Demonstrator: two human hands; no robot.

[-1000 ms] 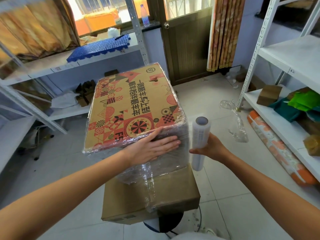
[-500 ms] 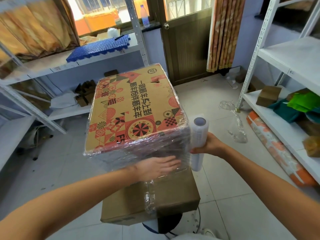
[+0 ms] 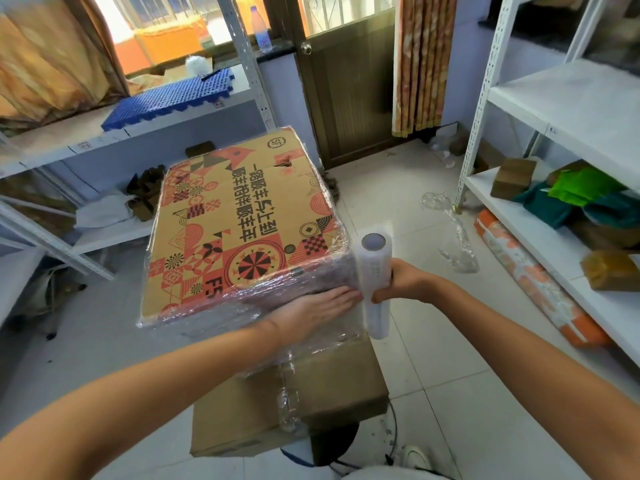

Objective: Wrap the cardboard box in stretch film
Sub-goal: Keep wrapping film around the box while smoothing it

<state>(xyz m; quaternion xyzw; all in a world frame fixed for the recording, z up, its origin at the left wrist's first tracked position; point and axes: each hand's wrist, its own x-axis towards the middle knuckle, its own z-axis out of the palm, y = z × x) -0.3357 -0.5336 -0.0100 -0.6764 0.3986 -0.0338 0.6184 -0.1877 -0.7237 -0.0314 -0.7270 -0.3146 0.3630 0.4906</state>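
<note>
Roll upright at the box's near right corner

Your left hand [image 3: 313, 311] is pressing flat on the box [image 3: 239, 230], which is sitting on a plain carton [image 3: 311, 396]; at its 3 o'clock your right hand [image 3: 403, 280] is gripping the roll [image 3: 375, 282], long axis vertical.

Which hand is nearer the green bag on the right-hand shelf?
Right. The right hand grips the film roll, on the side toward the green bag; the left hand lies flat on the printed box, farther away.
</note>
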